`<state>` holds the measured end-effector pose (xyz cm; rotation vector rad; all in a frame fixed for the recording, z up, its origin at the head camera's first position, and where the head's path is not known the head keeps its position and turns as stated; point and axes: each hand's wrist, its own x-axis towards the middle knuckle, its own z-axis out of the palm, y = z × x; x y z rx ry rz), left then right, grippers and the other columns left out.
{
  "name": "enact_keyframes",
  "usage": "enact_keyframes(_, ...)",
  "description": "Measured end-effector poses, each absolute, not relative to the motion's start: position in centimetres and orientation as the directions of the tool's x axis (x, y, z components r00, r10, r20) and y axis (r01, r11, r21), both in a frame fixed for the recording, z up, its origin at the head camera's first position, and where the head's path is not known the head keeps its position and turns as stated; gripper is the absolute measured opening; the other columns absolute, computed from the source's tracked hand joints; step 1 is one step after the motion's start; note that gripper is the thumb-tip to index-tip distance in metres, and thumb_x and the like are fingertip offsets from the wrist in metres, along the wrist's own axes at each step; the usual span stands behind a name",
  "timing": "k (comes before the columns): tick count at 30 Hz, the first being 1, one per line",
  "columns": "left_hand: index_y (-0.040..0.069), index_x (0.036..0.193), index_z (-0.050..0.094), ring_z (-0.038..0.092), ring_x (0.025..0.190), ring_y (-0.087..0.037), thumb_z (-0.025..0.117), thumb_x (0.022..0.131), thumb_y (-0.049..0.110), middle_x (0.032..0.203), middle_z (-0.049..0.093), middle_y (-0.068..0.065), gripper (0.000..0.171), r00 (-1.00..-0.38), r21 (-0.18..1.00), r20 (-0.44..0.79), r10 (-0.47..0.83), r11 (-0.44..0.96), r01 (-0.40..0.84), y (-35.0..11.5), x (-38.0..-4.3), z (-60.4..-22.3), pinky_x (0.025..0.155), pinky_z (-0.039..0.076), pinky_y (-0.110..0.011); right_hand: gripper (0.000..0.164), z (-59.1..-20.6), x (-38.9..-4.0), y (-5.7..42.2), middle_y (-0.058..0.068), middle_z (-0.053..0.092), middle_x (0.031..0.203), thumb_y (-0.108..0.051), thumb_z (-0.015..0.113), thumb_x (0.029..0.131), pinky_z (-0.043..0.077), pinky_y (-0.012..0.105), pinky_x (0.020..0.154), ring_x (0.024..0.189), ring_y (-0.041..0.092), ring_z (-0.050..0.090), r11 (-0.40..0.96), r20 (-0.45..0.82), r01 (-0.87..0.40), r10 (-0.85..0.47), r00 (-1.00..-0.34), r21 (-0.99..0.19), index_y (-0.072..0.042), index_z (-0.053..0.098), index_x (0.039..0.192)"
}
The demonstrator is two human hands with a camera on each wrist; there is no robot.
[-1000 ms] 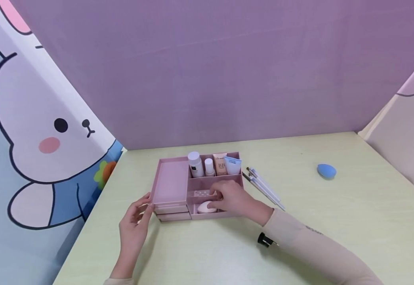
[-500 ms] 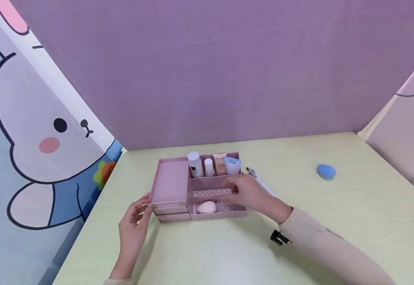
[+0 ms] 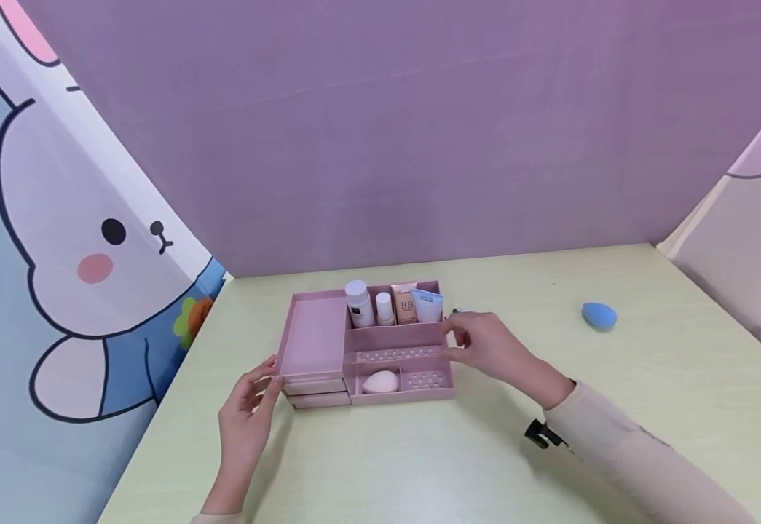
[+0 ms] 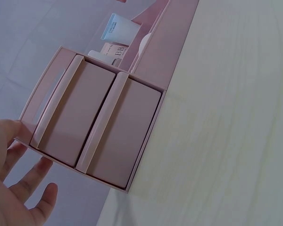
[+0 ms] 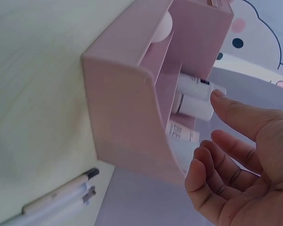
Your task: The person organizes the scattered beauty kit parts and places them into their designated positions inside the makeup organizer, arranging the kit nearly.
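Observation:
A pink makeup organizer (image 3: 317, 335) stands on the table, two small drawers (image 4: 80, 113) at its front left. Its back compartment bears a white-capped bottle (image 3: 361, 309), a smaller white bottle (image 3: 384, 309), a BB cream tube (image 3: 405, 304) and a light-blue tube (image 3: 428, 306). A pale makeup sponge (image 3: 381, 382) lies in a front compartment. My left hand (image 3: 246, 415) touches the organizer's left front corner with thumb and fingertips. Beside its right wall is my right hand (image 3: 491, 346), fingers loosely bent, nothing held. Slim makeup brushes (image 5: 56, 200) lie near it, mostly hidden in the head view.
Farther right on the pale table (image 3: 668, 407) lies a blue makeup sponge (image 3: 599, 316). A purple cloth backdrop (image 3: 446, 131) rises behind the table, and a rabbit-print cloth (image 3: 79, 306) hangs at the left.
My right hand has moved right, out of the front compartments to the organizer's right wall, uncovering the pale sponge and covering the brushes. My left hand has stayed at the corner.

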<state>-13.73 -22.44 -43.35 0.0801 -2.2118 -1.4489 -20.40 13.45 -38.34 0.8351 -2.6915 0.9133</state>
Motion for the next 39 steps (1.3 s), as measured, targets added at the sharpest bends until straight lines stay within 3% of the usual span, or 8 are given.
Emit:
enact_keyframes(13, 0.004, 0.114, 0.068, 0.065, 0.099, -0.004, 0.065, 0.098, 0.011, 0.13, 0.065, -0.004, 0.018, -0.876, 0.873, 0.375, -0.304, 0.434, 0.224, -22.4, -13.7, -43.4, 0.077, 0.046, -0.014, 0.026, -38.3, -20.1, 16.6, -0.006, 0.05, 0.068, -0.012, 0.084, 0.08, 0.041, 0.026, 0.056, 0.061, 0.01, 0.045, 0.716, 0.275, -0.473, -0.384, -0.881, -0.513, -0.003, 0.069, 0.1)
enact_keyframes(39, 0.003, 0.114, 0.067, 0.065, 0.099, -0.004, 0.065, 0.098, 0.012, 0.13, 0.066, -0.003, 0.018, -0.876, 0.873, 0.373, -0.305, 0.434, 0.221, -22.4, -13.7, -43.4, 0.077, 0.046, -0.014, 0.026, -39.9, -20.6, 23.6, -0.006, 0.053, 0.068, -0.01, 0.084, 0.078, 0.043, 0.03, 0.058, 0.061, 0.011, 0.047, 0.799, 0.372, -0.419, -0.267, -0.889, -0.43, 0.0, 0.068, 0.096)
